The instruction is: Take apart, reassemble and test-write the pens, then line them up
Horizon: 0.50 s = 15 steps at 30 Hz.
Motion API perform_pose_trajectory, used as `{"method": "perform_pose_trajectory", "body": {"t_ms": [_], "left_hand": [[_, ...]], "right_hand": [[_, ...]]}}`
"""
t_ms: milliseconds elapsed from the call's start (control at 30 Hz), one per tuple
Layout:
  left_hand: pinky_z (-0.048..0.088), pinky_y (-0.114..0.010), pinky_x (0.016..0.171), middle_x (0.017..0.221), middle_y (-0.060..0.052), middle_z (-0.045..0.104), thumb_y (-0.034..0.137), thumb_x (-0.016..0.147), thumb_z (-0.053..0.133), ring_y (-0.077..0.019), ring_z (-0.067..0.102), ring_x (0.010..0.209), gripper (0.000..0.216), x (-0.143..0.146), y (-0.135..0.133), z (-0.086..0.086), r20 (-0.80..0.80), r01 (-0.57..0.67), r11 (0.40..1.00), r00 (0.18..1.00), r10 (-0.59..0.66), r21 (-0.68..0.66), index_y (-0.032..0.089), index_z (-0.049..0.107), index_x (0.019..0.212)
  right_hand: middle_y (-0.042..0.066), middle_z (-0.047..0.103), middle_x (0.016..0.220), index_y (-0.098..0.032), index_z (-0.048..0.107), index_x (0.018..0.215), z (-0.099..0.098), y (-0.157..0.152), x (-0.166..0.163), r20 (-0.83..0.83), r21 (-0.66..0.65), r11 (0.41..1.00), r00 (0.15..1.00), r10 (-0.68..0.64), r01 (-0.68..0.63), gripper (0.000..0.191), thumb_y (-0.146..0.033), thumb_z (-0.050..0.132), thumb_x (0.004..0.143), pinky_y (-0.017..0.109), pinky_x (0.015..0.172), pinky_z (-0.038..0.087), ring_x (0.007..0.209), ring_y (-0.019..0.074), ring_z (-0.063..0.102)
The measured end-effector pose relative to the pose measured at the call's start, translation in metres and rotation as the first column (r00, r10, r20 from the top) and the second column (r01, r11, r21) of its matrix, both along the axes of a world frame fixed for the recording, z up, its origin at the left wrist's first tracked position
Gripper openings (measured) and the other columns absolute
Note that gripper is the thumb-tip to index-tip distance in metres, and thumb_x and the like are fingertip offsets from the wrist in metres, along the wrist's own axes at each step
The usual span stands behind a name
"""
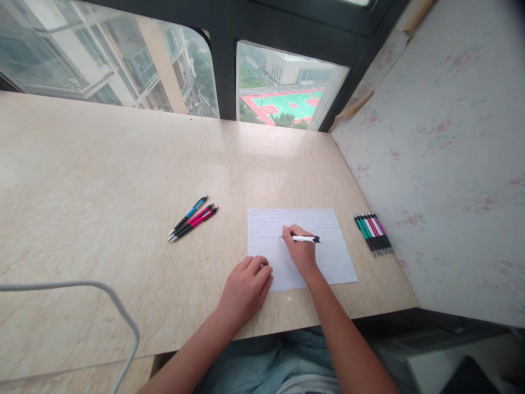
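Note:
A white sheet of paper (324, 257) lies on the beige marble table (102, 180), with faint lines of writing across its upper part. My right hand (300, 251) rests on the sheet and grips a white pen (305, 238) with a black end, its tip touching the paper near the written lines. My left hand (246, 287) sits at the sheet's lower left corner, fingers curled loosely into a fist and pressing on the edge of the paper.
Three pens (192, 218), one blue and two pink, lie together left of the sheet. A row of several pens (373, 233) lies to its right by the floral wall (451, 164). A grey wire frame (102, 306) sits at the lower left. Windows (287, 93) run behind the table.

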<state>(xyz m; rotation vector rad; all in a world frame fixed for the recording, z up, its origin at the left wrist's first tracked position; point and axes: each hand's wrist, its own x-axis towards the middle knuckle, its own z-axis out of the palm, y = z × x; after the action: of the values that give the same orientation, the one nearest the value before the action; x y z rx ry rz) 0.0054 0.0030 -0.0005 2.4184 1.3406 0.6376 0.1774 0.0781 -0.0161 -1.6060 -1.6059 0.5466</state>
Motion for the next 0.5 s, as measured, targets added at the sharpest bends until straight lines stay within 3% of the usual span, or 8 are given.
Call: {"method": "perform_pose_trajectory", "body": {"t_ms": [500], "left_hand": [[0.052,-0.037,0.074,0.095,-0.007,0.062,0.018,0.091,0.048,-0.0199,0.057,0.082,0.013,-0.0003,0.0001,-0.0004,0.006,0.003,1.0,1.0,-0.003,0.003,0.019,0.06,0.085]], "right_hand": [[-0.006,0.039,0.051,-0.02,0.043,0.056,-0.0005,-0.0003,0.001,-0.004,-0.005,1.0,1.0,0.0,0.0,0.039,-0.038,0.048,0.091,0.023,0.052,0.029,0.05,0.0098,0.033]]}}
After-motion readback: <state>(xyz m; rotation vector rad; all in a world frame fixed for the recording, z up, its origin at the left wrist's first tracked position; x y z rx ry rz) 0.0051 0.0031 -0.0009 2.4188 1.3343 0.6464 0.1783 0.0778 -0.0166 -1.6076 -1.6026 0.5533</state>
